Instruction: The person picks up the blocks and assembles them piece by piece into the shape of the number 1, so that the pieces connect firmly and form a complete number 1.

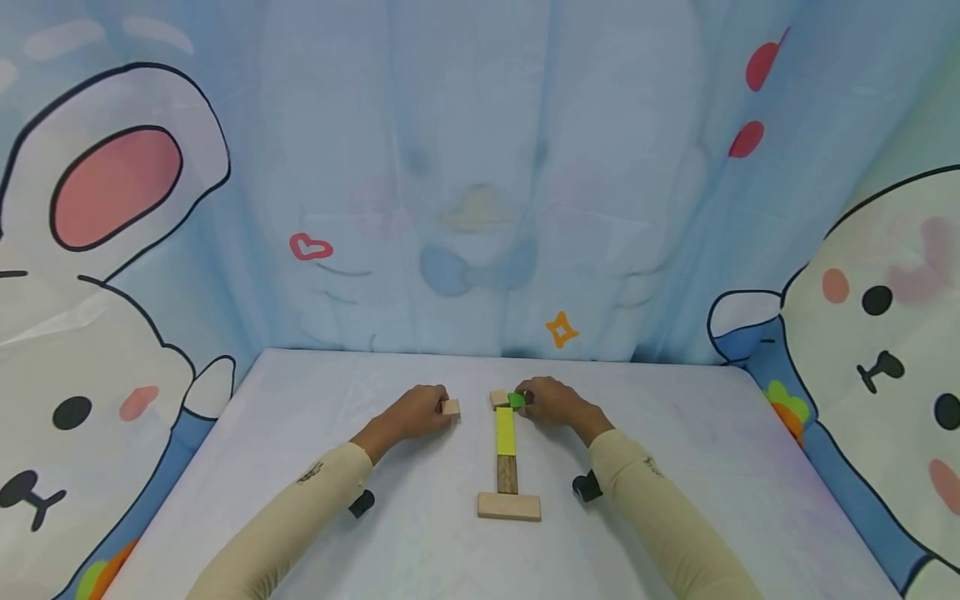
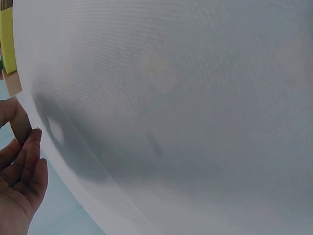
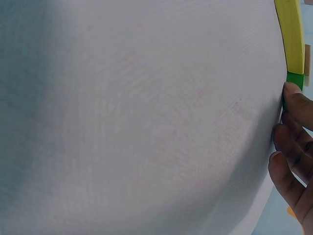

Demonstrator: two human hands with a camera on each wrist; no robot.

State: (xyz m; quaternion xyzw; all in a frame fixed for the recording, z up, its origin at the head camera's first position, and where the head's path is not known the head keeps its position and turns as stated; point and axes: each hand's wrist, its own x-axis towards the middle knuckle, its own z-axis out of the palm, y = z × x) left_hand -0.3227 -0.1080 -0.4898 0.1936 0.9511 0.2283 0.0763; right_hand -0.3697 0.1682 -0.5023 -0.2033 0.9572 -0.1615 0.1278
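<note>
My left hand (image 1: 422,410) pinches a small pale wooden block (image 1: 451,407) between thumb and fingertips; the left wrist view shows that block (image 2: 21,126) at its left edge. To the right, my right hand (image 1: 551,400) has thumb and fingers at a small green block (image 1: 517,400), which it pinches at the far end of a yellow block (image 1: 506,431). Another pale wooden block (image 1: 498,398) sits just left of the green one. A dark brown block (image 1: 507,474) continues the line toward me from the yellow one, ending at a wider pale wooden block (image 1: 509,507) laid crosswise.
The blocks lie on a white-covered table (image 1: 420,533). Behind its far edge hangs a blue curtain (image 1: 465,108) printed with cartoon animals. Dark straps or devices show at both wrists, under the sleeves.
</note>
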